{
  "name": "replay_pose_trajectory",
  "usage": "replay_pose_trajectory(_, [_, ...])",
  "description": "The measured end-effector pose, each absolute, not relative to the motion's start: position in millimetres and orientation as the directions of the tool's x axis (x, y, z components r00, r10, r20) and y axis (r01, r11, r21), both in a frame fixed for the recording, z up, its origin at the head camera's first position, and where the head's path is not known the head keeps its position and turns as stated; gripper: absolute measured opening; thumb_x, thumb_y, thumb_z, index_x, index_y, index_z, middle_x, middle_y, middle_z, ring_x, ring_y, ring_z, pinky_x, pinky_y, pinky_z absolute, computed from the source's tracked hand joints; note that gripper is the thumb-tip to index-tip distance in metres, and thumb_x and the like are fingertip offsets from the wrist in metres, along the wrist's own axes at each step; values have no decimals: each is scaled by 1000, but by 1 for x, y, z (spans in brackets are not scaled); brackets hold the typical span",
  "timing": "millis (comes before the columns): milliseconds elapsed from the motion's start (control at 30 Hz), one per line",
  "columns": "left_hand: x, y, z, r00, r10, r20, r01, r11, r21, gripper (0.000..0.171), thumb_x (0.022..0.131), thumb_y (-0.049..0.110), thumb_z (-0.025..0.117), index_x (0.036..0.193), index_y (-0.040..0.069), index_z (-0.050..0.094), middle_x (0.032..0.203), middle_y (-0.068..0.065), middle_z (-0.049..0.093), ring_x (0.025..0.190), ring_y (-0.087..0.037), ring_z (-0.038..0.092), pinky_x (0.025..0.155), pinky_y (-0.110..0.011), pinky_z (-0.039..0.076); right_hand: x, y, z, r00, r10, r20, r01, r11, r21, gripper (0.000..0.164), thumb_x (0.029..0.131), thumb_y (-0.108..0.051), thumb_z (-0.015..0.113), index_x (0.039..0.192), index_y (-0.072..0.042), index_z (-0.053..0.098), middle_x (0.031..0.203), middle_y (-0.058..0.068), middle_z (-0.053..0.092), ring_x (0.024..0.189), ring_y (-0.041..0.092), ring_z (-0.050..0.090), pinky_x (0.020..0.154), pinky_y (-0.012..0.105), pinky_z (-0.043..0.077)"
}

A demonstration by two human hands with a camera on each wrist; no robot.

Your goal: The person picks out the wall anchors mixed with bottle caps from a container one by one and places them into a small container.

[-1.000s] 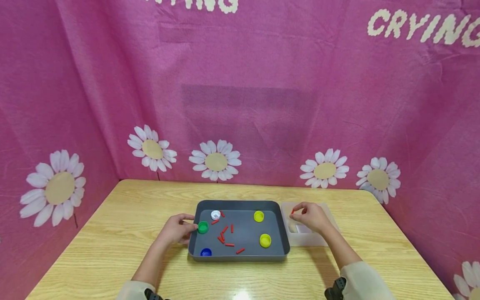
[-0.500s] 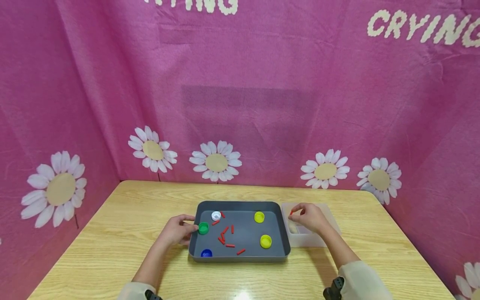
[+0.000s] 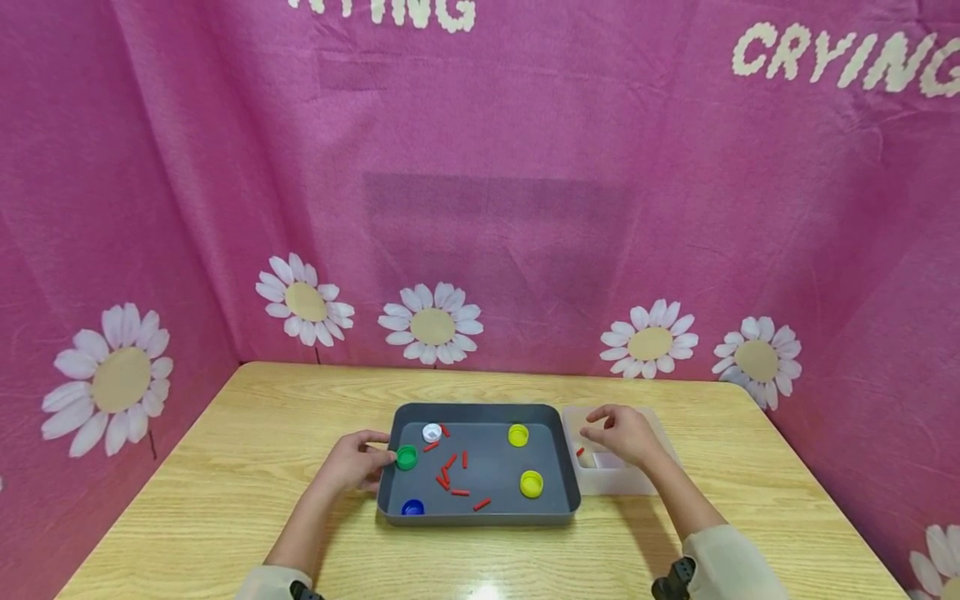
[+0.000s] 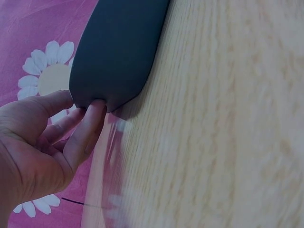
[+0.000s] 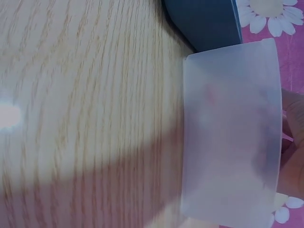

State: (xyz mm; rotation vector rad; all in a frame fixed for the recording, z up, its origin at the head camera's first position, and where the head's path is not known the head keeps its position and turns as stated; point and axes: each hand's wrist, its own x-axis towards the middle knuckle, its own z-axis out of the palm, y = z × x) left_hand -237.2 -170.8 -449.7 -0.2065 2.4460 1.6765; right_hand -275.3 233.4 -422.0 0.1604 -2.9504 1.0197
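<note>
Right hand [image 3: 626, 435]: thumb and index fingertips apart, a visible gap between them, nothing pinched. Red stick [image 3: 580, 451] just below those tips, within the outline of the translucent box [image 3: 618, 482]; can't tell whether it touches the bottom. A white patch [image 3: 604, 460] also shows in the box, under the hand. In the right wrist view the box wall hides most of the fingers.

Left hand [image 3: 352, 460]: pinches the left wall of the grey tray [image 3: 480, 518], one digit over the rim, others against the outside. Just beyond those tips: green cap [image 3: 406, 457]. White cap [image 3: 432, 432] farther off, blue cap [image 3: 412, 507] on the near side. Several loose red sticks [image 3: 465, 459] lie between the two hands, then two yellow caps [image 3: 531, 484] toward the right-hand fingers. Wooden table [image 3: 300, 400] beneath everything
</note>
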Motion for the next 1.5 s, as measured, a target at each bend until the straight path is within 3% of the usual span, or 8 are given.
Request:
replay_pose_trajectory(300, [-238, -171, -452, -976, -35, -217, -215, 362, 907, 39, 86, 8, 64, 122, -2, 55, 88, -14, 60, 70, -18, 61, 57, -33, 57, -270, 230, -412, -991, -105, 87, -136, 778, -614, 31, 82, -26, 70, 104, -4, 67, 72, 4, 49, 63, 15, 43, 52, 26, 36])
replay_pose_trajectory(867, [-239, -172, -453, -975, -36, -220, -218, 352, 910, 39, 85, 7, 64, 122, -3, 55, 89, -15, 61, 69, -17, 62, 58, -33, 58, -261, 207, -399, -974, -171, 151, -228, 745, -627, 25, 81, -20, 70, 100, -4, 69, 70, 3, 52, 64, 14, 44, 53, 24, 36])
replay_pose_trajectory(1267, [-238, -172, -450, -972, -15, -235, -225, 349, 910, 41, 86, 10, 64, 124, -2, 53, 89, -14, 61, 71, -18, 62, 60, -34, 58, -252, 187, -397, -967, -233, 105, -244, 719, -651, 25, 81, -21, 72, 101, -5, 68, 68, 2, 52, 51, 13, 49, 45, 26, 41])
replay_pose_trajectory(1500, [-238, -170, -450, -971, -32, -237, -233, 364, 902, 40, 86, 9, 64, 123, -2, 54, 90, -15, 61, 72, -18, 62, 59, -33, 58, -251, 176, -405, -942, -288, 169, -329, 706, -627, 21, 79, -18, 74, 94, -4, 70, 69, 0, 53, 60, 11, 45, 49, 22, 39])
